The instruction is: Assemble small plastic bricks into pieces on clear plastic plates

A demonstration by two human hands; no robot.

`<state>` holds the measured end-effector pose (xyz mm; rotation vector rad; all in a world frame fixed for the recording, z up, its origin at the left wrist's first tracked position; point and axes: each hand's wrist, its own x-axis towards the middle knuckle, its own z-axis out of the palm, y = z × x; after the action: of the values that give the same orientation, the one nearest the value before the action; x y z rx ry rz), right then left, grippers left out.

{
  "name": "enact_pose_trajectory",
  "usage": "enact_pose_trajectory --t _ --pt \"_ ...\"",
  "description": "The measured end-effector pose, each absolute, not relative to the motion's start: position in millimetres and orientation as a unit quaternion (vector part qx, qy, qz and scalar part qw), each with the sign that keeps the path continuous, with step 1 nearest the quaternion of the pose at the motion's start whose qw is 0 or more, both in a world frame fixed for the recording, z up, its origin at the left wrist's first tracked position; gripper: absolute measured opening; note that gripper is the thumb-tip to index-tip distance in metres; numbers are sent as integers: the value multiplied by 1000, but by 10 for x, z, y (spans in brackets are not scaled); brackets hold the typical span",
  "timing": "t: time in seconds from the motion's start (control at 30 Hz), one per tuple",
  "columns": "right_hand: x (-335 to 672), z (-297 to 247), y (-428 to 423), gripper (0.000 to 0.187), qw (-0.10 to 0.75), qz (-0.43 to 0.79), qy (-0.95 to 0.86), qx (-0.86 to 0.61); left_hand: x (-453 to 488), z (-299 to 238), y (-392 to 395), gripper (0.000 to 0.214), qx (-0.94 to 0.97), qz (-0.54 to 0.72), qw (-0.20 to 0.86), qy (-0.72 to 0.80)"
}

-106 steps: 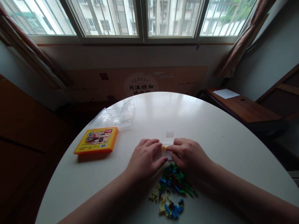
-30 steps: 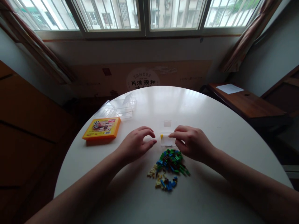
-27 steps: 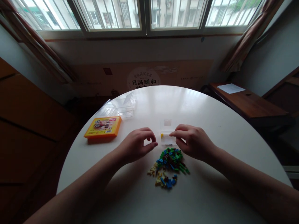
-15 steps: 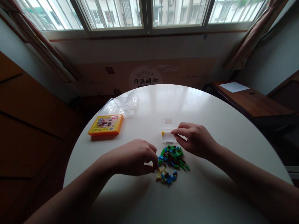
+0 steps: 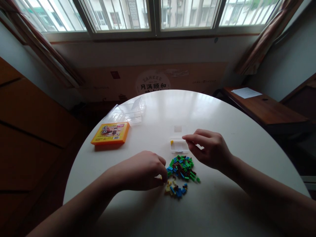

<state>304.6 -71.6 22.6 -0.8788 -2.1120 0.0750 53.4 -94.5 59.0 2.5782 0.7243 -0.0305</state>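
Observation:
A heap of small toy building bricks (image 5: 184, 166), green, blue and dark brown, lies on the white table. Just in front of it is a smaller cluster of yellow and blue bricks (image 5: 179, 192). My left hand (image 5: 150, 171) is at the left side of both, thumb and forefinger pinched together; what they hold is hidden. Behind the heap lies an open clear plastic box (image 5: 178, 146) with a yellow brick (image 5: 171, 142) in its left corner. My right hand (image 5: 208, 146) pinches the box's right edge between forefinger and thumb.
An orange and yellow carton (image 5: 111, 133) sits at the left of the round table (image 5: 222, 121). Behind it are clear plastic trays (image 5: 128, 110). A wooden desk (image 5: 276, 107) with a white paper (image 5: 246, 92) stands at the right.
My right fingertips have drawn back slightly from inside the box to its right edge. My left hand stays pinched by the bricks. The camera view has shifted slightly.

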Motion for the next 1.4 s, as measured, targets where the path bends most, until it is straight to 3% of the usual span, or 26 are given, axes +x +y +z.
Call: enact_pose_trajectory --t 0.53,0.97,1.4 --pt "3172 406 -744 15 368 -5 -896 -248 562 572 -966 11 938 -16 234 256" --pt "2955 476 -1038 16 64 168 -969 -168 402 614 -771 16 916 79 237 313" --pt "2990 503 -1061 25 26 171 -971 -167 369 553 -705 15 914 88 249 307"
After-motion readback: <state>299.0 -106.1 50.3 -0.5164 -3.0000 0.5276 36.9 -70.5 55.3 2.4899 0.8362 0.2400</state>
